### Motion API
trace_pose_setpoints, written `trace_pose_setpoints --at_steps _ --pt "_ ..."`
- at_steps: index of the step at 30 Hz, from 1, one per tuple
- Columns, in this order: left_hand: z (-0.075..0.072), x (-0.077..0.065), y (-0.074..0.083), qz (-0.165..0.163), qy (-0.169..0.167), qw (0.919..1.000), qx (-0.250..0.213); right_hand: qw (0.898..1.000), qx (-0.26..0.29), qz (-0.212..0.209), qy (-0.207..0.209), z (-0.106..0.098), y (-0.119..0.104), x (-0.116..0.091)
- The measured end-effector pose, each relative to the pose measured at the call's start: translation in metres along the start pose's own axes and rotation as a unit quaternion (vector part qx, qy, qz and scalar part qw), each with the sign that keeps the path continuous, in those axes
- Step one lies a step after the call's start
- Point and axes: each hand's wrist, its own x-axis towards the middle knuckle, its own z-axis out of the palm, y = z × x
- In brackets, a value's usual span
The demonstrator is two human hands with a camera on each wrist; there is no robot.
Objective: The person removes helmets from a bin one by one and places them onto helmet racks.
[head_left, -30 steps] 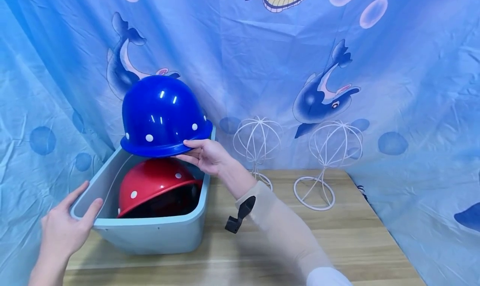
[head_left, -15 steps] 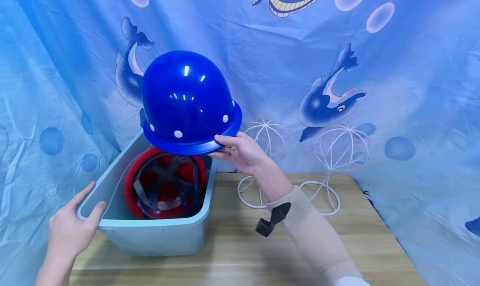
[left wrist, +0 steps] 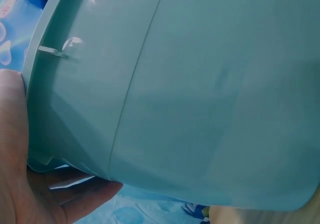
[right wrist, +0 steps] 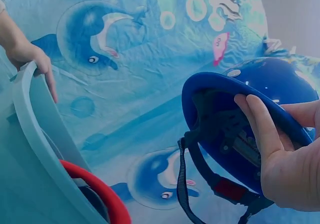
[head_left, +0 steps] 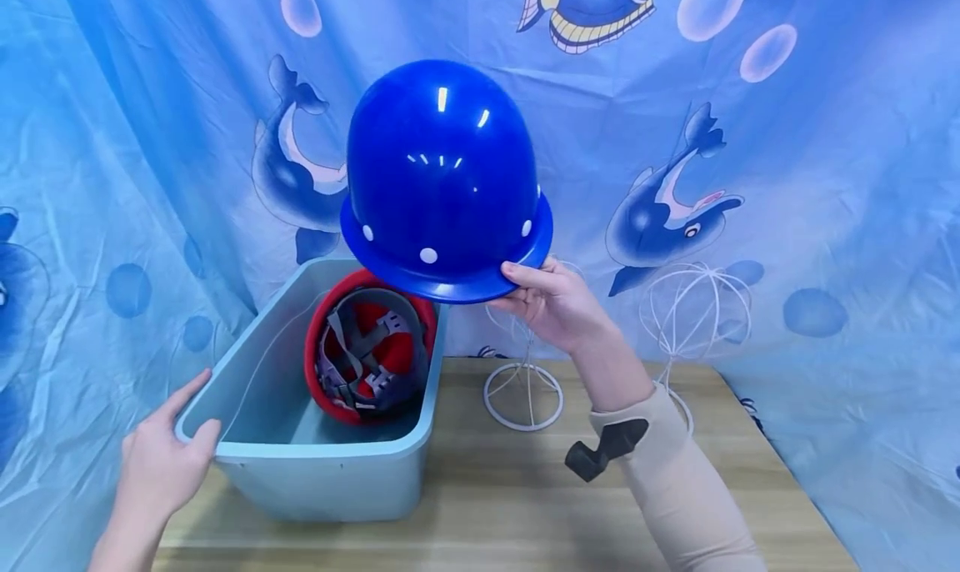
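My right hand (head_left: 558, 305) pinches the brim of a blue hard hat (head_left: 442, 163), thumb on top and fingers underneath. The hat is held crown up, above the right side of a light blue plastic tub (head_left: 322, 450). Its dark inner harness and a hanging chin strap (right wrist: 183, 179) show in the right wrist view. A red hard hat (head_left: 315, 372) leans inside the tub, its grey suspension facing me. At the tub's near left corner, my left hand (head_left: 165, 464) grips the rim between thumb and fingers. The left wrist view shows the fingers (left wrist: 90, 199) against the tub's outer wall.
Two white wire stands with round cage tops are on the wooden table (head_left: 510, 505) right of the tub. My right hand partly covers the nearer stand (head_left: 523, 397); my forearm overlaps the base of the farther stand (head_left: 697, 305). A blue sea-animal curtain (head_left: 585, 122) hangs behind.
My right hand has lifted the blue hard hat up and to the right, off the red one. The red hard hat has tipped over to show its inside. The left hand stays on the tub.
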Motion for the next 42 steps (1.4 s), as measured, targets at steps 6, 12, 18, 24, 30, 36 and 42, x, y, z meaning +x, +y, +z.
trace_pose_setpoints --at_steps 6,12,18,24,30,36,42 --pt "-0.009 0.010 0.000 0.013 0.007 0.9999 0.006 0.998 0.015 -0.034 -0.050 -0.008 -0.014 -0.008" --pt "-0.011 0.013 0.002 0.005 -0.002 0.9999 0.012 0.996 0.014 -0.066 -0.056 -0.019 -0.022 -0.017" --pt "-0.003 0.011 0.003 -0.004 -0.009 0.9999 -0.001 0.997 -0.007 -0.076 -0.020 -0.034 -0.028 -0.032" --pt "-0.002 0.011 0.003 -0.004 -0.004 1.0000 -0.004 0.996 -0.012 -0.084 0.007 -0.044 -0.031 -0.046" --pt "0.000 0.008 0.005 -0.010 -0.009 0.9999 -0.004 0.995 -0.015 -0.097 0.029 -0.050 -0.033 -0.054" --pt "0.002 0.006 0.006 -0.020 -0.006 0.9998 -0.008 0.992 -0.010 -0.106 0.074 -0.054 -0.032 -0.060" --pt "0.001 0.006 0.006 -0.024 -0.003 0.9997 -0.007 0.989 -0.007 -0.112 0.098 -0.058 -0.027 -0.063"
